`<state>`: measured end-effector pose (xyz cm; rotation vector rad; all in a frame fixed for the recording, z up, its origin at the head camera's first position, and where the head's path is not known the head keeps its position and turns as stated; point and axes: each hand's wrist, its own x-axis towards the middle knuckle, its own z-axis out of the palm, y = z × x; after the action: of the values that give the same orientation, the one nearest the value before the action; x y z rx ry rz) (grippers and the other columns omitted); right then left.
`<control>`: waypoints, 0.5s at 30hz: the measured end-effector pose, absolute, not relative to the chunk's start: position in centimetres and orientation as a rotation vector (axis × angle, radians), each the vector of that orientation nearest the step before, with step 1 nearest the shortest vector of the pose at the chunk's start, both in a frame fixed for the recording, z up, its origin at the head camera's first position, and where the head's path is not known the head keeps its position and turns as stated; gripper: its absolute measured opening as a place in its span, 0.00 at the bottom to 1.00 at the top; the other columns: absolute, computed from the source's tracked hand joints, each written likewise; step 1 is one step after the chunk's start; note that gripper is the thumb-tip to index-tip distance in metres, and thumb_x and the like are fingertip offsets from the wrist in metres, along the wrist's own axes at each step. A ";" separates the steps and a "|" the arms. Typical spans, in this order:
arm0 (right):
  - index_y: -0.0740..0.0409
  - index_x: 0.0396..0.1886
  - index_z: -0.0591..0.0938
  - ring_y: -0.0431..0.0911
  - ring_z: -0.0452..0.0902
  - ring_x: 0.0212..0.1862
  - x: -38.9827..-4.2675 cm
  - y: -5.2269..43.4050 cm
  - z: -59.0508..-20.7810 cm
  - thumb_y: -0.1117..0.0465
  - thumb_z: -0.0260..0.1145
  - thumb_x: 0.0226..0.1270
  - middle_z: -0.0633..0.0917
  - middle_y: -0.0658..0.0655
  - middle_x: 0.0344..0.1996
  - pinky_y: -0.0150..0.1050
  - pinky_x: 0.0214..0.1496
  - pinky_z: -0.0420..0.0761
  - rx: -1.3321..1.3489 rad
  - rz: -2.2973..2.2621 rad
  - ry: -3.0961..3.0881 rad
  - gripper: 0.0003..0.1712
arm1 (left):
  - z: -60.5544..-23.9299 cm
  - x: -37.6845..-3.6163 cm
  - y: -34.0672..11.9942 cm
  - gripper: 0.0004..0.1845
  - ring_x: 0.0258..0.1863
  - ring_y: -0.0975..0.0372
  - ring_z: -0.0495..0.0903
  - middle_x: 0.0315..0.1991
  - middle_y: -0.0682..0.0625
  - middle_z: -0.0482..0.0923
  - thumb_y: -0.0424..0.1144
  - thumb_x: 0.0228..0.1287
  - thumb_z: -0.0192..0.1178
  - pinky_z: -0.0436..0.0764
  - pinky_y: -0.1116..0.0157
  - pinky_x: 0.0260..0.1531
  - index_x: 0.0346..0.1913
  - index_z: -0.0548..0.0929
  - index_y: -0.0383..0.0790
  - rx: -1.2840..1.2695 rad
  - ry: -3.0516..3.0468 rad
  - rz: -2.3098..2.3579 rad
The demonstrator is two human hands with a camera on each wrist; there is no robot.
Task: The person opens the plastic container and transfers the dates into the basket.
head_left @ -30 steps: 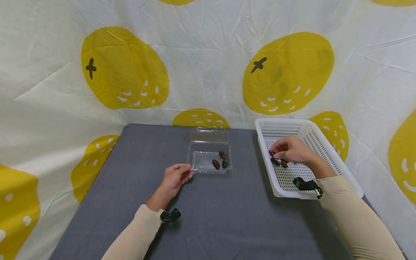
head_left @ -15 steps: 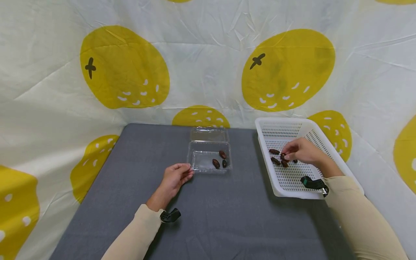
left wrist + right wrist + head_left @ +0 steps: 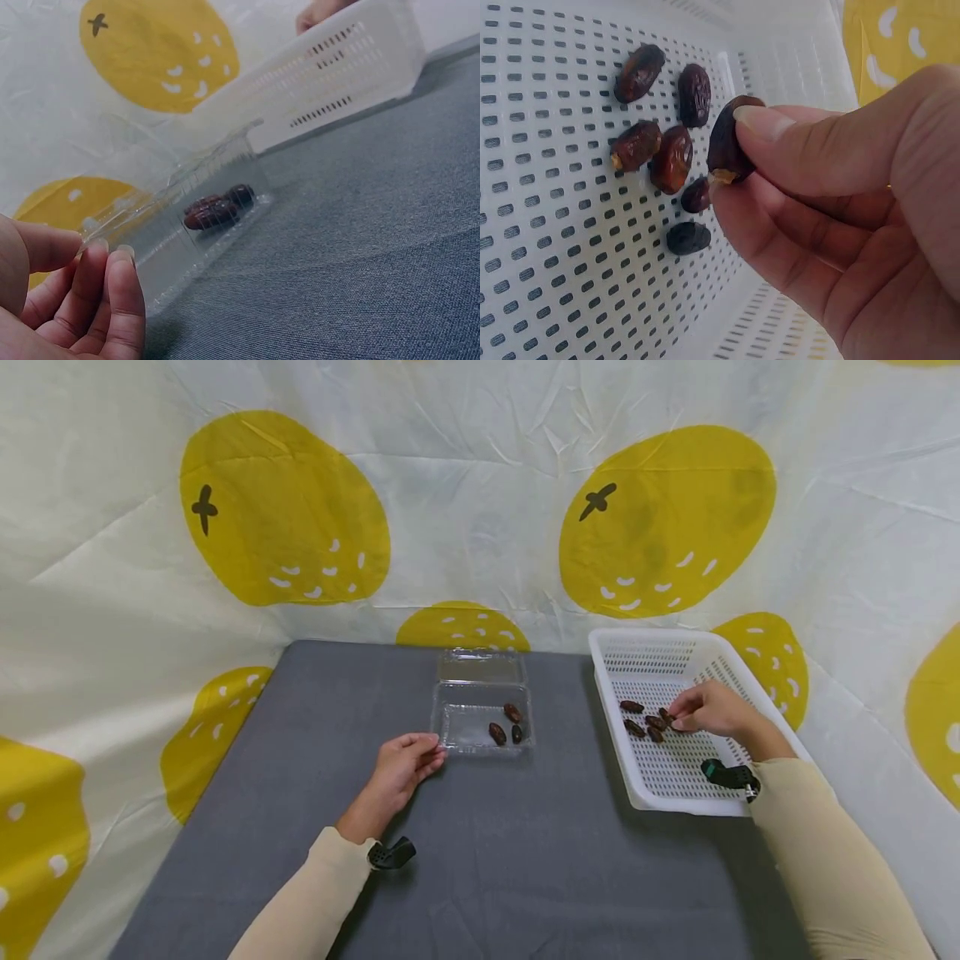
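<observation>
My right hand point(image 3: 712, 710) is over the white plastic basket point(image 3: 613, 752), its thumb and fingers pinching a dark brown date point(image 3: 729, 142). Several other wrinkled dates point(image 3: 673, 159) lie on the perforated basket floor beside the fingertips in the right wrist view. At centre stands a clear plastic clamshell container point(image 3: 463, 727), its lid point(image 3: 482, 670) folded back. Three dates point(image 3: 212, 214) sit at its right side. My left hand point(image 3: 400, 770) pinches the near left corner of the container's rim between thumb and fingers.
Grey cloth point(image 3: 480, 852) covers the table, and the basket stands at its right edge. A white curtain point(image 3: 472, 527) with yellow fruit prints hangs close behind and along the sides. A black wrist camera point(image 3: 727, 774) on the right arm overlaps the basket.
My right hand has shifted rightward over the basket, from the leftmost dates to one farther right, uncovering several dates on the left. The left hand stays at the container's corner.
</observation>
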<state>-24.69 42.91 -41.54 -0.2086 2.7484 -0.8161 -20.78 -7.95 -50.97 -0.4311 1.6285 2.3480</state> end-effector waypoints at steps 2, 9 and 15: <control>0.74 0.45 0.86 0.45 0.80 0.34 -24.8 43.3 -41.7 0.67 0.74 0.64 0.90 0.61 0.33 0.35 0.36 0.85 -0.179 -0.812 2.736 0.14 | -51.1 -20.8 -7.9 0.09 0.30 0.63 0.88 0.32 0.47 0.89 0.29 0.72 0.64 0.89 0.69 0.35 0.50 0.83 0.26 -0.433 1.620 2.355; 0.73 0.46 0.86 0.47 0.82 0.36 -25.1 44.2 -42.5 0.65 0.73 0.67 0.90 0.61 0.36 0.40 0.41 0.88 -0.094 -0.803 2.687 0.15 | -51.1 -20.7 -7.9 0.03 0.30 0.63 0.88 0.31 0.48 0.89 0.29 0.71 0.65 0.89 0.68 0.34 0.44 0.85 0.32 -0.435 1.620 2.364; 0.74 0.47 0.85 0.49 0.84 0.37 -25.5 44.4 -42.8 0.65 0.73 0.67 0.90 0.61 0.36 0.46 0.45 0.91 -0.052 -0.821 2.654 0.16 | -50.8 -20.7 -8.1 0.03 0.29 0.63 0.88 0.30 0.49 0.89 0.29 0.71 0.65 0.89 0.68 0.35 0.43 0.85 0.32 -0.437 1.624 2.361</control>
<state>-25.53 44.36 -42.78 -0.0517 2.6544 -0.8205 -20.73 -8.11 -50.81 -0.4372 1.6240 2.3613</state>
